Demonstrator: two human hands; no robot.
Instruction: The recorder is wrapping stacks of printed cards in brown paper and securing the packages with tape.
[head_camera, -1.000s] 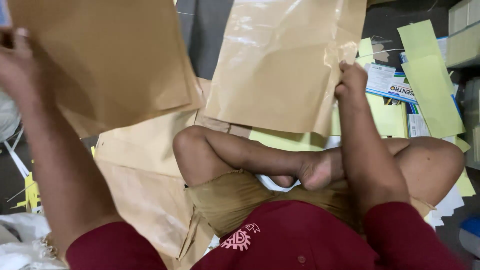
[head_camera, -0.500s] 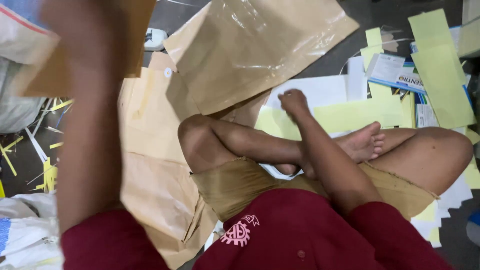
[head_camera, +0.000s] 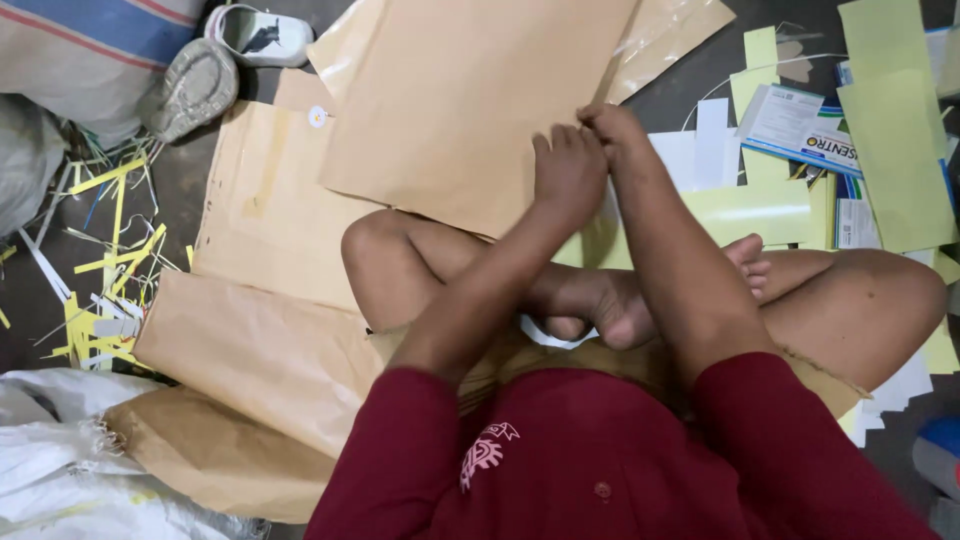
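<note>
My left hand (head_camera: 568, 172) has come in from the far left, where it was held up high half a second ago, and now sits right beside my right hand (head_camera: 612, 130); both meet at the lower right edge of the big brown paper envelope (head_camera: 470, 100). The envelope has swung a little and now lies more squarely in front of me.

Both forearms reach forward over my crossed legs, the left one angling inward from the left, the right one running nearly straight up, so the wrists almost touch. My left fingers (head_camera: 560, 140) are curled down onto the envelope's edge, closed around it as far as I can see. My right fingers are bent over the same edge just above; how tightly they pinch it I cannot tell.

The envelope lies on the floor past my left knee (head_camera: 375, 245), overlapping other brown envelopes (head_camera: 265, 200) spread to the left. Pale yellow-green sheets (head_camera: 890, 120) and a printed leaflet (head_camera: 800, 125) lie to the right. A grey shoe (head_camera: 190, 88) rests at the upper left, with yellow paper strips (head_camera: 100, 260) scattered below it.
</note>
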